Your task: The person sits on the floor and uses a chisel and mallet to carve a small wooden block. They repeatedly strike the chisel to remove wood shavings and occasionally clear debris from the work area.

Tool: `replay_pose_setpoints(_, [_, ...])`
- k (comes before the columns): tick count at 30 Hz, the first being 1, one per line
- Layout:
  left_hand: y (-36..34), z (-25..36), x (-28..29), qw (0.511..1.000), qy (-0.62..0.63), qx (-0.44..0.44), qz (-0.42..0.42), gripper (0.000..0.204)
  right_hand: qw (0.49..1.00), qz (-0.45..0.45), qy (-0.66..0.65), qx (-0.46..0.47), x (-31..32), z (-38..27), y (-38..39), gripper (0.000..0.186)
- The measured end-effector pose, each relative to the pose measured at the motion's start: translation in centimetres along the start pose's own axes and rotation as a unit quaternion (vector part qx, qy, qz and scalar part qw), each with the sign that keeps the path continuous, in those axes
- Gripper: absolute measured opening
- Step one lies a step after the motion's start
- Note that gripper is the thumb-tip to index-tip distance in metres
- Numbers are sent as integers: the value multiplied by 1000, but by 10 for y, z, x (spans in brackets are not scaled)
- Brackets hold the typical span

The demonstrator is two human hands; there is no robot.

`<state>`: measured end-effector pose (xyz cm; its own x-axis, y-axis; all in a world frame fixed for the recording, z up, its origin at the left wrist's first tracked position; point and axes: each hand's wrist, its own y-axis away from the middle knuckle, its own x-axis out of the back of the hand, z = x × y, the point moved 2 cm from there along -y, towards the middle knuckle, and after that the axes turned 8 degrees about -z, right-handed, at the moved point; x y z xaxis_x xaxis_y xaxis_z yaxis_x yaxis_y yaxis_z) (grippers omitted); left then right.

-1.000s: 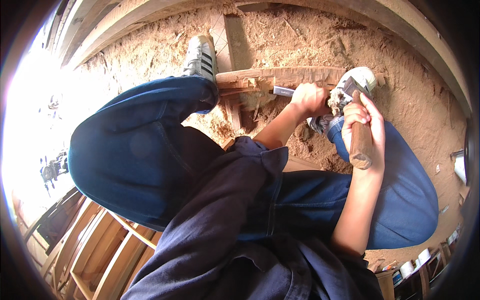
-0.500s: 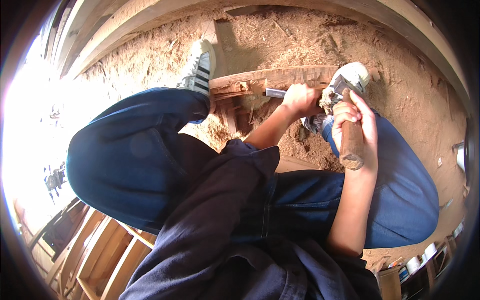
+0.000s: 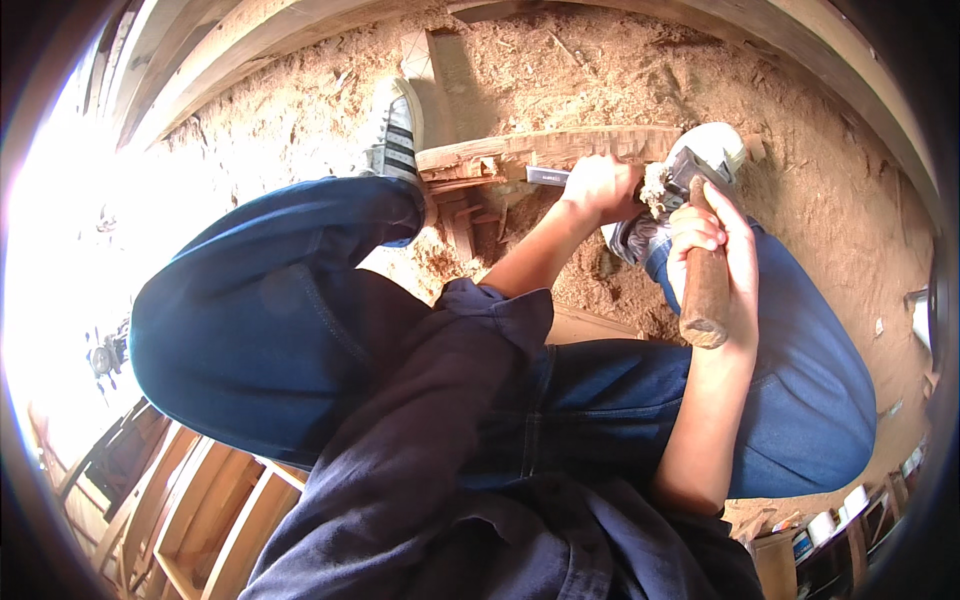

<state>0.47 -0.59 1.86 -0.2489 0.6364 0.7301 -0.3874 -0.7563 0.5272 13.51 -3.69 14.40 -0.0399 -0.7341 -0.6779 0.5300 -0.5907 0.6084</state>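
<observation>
Chisel in left hand at the beam, hammer in right.

Far left, lower corner: curved wooden frames [image 3: 200, 510]. Next, left shoe [image 3: 397, 140], white with dark stripes, just beside the left end of a wooden beam [image 3: 560, 145]. Beam lies crosswise on the sawdust-covered floor [image 3: 820, 240]; splintered, cut-out section near its left end.

Chisel [image 3: 546, 176] is along the near side of the beam, flat metal blade pointing left toward the cut-out. Left hand [image 3: 604, 188] is closed in a fist around it. Frayed, pale butt [image 3: 655, 188] sticks out right of the fist, next to the hammer head; contact there: cannot tell.

Hammer [image 3: 705, 305]: dark head up by the right shoe [image 3: 725, 143], thick wooden handle pointing back toward the person. Right hand [image 3: 738, 245] has its fingers wrapped around the handle close to the head. Lower right: white containers [image 3: 822, 526].
</observation>
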Motion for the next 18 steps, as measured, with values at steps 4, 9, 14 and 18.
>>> replay_pose_setpoints(4, [0, -3, 1, 1000, 15, -7, 7, 38, 1000, -2, 2, -9, -1, 2, -2, 25])
replay_pose_setpoints(9, [-3, -6, -3, 999, 20, -3, 35, 38, 999, 18, 34, -5, 1, -3, -5, 23])
replay_pose_setpoints(14, [-3, -13, -7, 997, 24, -14, 67, 37, 994, 74, 74, 20, 8, -8, -7, 18])
replay_pose_setpoints(18, [-6, -15, -6, 997, 63, -17, 46, 43, 966, 95, 239, 19, 29, -9, -1, 18])
